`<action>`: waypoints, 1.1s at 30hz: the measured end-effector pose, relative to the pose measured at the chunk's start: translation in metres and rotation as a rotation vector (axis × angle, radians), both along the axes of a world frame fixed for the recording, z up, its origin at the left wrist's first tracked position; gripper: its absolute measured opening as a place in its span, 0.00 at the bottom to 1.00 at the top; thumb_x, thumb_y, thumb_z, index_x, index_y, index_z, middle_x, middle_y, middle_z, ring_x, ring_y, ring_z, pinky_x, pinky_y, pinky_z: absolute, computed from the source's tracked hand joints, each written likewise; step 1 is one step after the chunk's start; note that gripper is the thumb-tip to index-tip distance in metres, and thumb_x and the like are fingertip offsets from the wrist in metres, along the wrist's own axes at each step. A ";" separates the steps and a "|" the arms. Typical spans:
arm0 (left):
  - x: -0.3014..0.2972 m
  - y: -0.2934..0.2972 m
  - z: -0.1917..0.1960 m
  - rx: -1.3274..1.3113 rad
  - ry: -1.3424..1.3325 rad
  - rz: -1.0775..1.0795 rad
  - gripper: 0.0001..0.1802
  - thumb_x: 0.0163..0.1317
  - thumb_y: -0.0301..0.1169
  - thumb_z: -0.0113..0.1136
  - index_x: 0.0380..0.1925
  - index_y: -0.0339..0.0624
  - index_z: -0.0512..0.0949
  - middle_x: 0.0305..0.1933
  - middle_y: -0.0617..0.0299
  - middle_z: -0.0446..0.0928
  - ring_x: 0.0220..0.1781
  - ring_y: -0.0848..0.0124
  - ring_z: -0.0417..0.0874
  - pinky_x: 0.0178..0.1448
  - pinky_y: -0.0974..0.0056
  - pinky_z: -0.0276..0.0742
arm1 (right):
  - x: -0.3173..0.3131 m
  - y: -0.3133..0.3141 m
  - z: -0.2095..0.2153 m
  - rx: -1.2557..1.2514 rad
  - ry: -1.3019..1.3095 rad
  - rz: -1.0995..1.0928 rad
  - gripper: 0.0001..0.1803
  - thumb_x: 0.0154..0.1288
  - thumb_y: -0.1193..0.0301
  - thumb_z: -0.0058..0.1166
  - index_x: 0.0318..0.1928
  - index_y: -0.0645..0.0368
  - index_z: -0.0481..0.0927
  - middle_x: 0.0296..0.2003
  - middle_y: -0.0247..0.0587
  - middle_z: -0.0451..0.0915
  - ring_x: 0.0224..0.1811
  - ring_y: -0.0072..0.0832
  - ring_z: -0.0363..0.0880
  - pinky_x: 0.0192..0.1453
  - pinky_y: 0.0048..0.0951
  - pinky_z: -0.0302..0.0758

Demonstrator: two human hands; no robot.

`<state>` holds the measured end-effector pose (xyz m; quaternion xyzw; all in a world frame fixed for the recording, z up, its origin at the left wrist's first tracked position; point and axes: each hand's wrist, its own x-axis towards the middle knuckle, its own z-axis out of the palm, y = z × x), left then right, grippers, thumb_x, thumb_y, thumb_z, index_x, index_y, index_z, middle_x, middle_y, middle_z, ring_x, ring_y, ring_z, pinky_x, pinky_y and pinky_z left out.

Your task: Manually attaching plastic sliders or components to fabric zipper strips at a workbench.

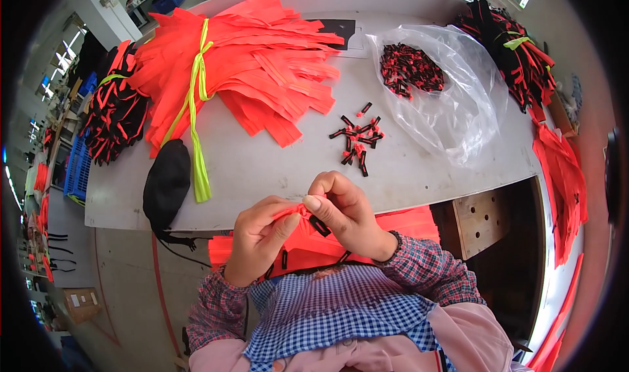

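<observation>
Both my hands meet in front of my lap, just below the table's front edge. Closed fingers of my left hand [262, 235] pinch the end of an orange-red fabric strip [286, 213]. Thumb and forefinger of my right hand [354, 220] press together by the same end; what exactly they grip is hidden. A small black pull tab [319, 226] hangs just beneath my right thumb. More orange-red strips [409, 224] lie across my lap, with a black pull tab [284, 259] among them. Up on the table, a loose pile of black pull tabs with red ends [359, 136] lies ahead.
A large orange-red strip bundle [262, 64], tied with yellow-green ribbon [198, 90], covers the table's far left. Beside it lies a black pouch-like thing [167, 183]. A clear plastic bag [458, 123] holds many tabs. Black-and-red bundles [118, 119] stand at both sides.
</observation>
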<state>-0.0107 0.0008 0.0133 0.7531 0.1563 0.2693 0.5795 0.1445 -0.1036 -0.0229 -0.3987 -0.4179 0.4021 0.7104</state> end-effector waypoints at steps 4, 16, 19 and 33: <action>0.004 -0.007 -0.004 0.155 -0.146 0.189 0.09 0.68 0.23 0.65 0.47 0.33 0.84 0.43 0.58 0.81 0.41 0.74 0.82 0.43 0.70 0.77 | -0.009 0.008 0.013 -0.056 0.141 0.023 0.08 0.76 0.70 0.59 0.47 0.59 0.76 0.35 0.27 0.76 0.32 0.12 0.71 0.36 0.17 0.72; 0.019 -0.022 -0.026 -0.099 -0.339 0.231 0.08 0.69 0.30 0.54 0.34 0.38 0.70 0.38 0.66 0.66 0.42 0.75 0.68 0.50 0.66 0.66 | 0.006 0.008 0.003 0.060 -0.323 0.109 0.14 0.73 0.64 0.62 0.41 0.64 0.77 0.31 0.36 0.76 0.37 0.19 0.75 0.43 0.28 0.75; 0.011 -0.013 -0.018 -0.137 -0.360 0.366 0.11 0.75 0.34 0.50 0.36 0.38 0.70 0.39 0.64 0.66 0.41 0.75 0.67 0.49 0.65 0.66 | -0.013 -0.001 -0.004 0.015 -0.392 0.319 0.14 0.72 0.66 0.62 0.44 0.65 0.79 0.33 0.38 0.80 0.39 0.22 0.78 0.45 0.30 0.76; 0.020 0.005 -0.003 -0.191 -0.358 0.288 0.23 0.81 0.38 0.47 0.62 0.29 0.70 0.64 0.49 0.72 0.66 0.65 0.75 0.72 0.58 0.68 | 0.009 0.004 0.011 0.085 -0.280 0.028 0.11 0.70 0.69 0.64 0.42 0.65 0.81 0.32 0.38 0.78 0.34 0.19 0.76 0.38 0.28 0.75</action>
